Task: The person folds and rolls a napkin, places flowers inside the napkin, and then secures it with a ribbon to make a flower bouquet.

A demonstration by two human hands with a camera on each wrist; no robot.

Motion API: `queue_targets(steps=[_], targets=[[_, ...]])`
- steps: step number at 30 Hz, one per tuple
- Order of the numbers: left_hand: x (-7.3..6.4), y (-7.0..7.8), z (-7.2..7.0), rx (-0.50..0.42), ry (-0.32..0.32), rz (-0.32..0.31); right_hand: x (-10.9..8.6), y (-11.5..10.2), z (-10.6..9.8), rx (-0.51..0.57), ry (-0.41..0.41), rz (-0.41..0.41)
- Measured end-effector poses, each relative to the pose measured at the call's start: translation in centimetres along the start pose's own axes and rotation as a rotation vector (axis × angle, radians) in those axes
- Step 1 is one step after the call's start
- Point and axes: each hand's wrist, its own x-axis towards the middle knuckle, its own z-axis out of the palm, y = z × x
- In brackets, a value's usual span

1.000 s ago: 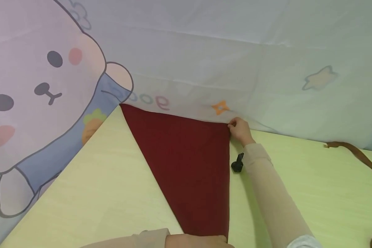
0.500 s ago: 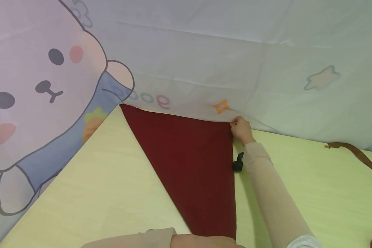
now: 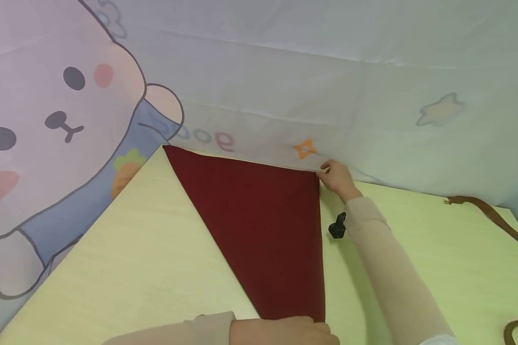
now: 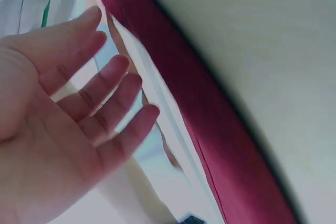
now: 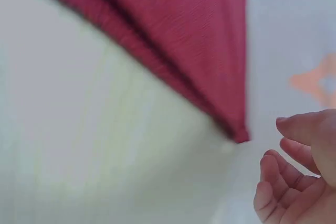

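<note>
The red cloth (image 3: 263, 225) lies on the table (image 3: 155, 239) in the middle of the head view, a wedge narrowing toward the bottom. My right hand (image 3: 338, 179) is at its upper right corner, thumb and forefinger parted (the right wrist view shows a gap between them and the cloth). My left hand (image 3: 285, 331), bottom centre, has its fingers loosely spread beside the cloth's edge, holding nothing. A black object (image 3: 337, 228) sits near my right sleeve (image 3: 364, 218); a brown strap (image 3: 494, 215) lies at the right.
</note>
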Motion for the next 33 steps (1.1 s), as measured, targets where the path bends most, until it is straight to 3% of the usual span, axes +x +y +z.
queue_targets(steps=[1, 2, 4, 6, 9, 13, 20, 28, 30, 33], targets=[[-0.5, 0.1, -0.6, 0.186, 0.001, -0.041, -0.4, -0.4, -0.3, -0.003, -0.008, -0.023], [-1.0, 0.1, -1.3, 0.265, 0.021, -0.049, -0.9, -0.8, -0.6, -0.004, -0.016, -0.050], [-2.2, -0.4, -2.3, 0.296, 0.055, -0.082, -2.2, -1.6, -1.1, -0.009, -0.039, -0.115], [-3.4, -1.1, -3.0, 0.213, 0.077, -0.119, -4.0, -2.6, -1.5, -0.008, -0.072, -0.181], [-4.6, -2.3, -3.7, 0.095, 0.081, -0.222, -7.0, -3.7, -1.8, 0.005, -0.120, -0.269], [-5.7, -3.5, -4.1, 0.019, 0.120, -0.338, -11.2, -4.8, -1.7, 0.011, -0.176, -0.375], [-7.0, -5.7, -4.0, -0.081, 0.183, -0.454, -18.5, -5.2, -0.2, 0.047, -0.350, -0.506], [-8.2, -7.7, -3.5, -0.162, 0.227, -0.465, -25.5, -4.4, 2.7, 0.209, -0.690, -0.529], [-8.5, -8.2, -3.5, -0.153, 0.218, -0.452, -26.6, -4.3, 3.5, 0.225, -0.729, -0.536], [-9.2, -8.6, -3.3, -0.108, 0.213, -0.426, -27.5, -4.0, 4.6, 0.230, -0.716, -0.581]])
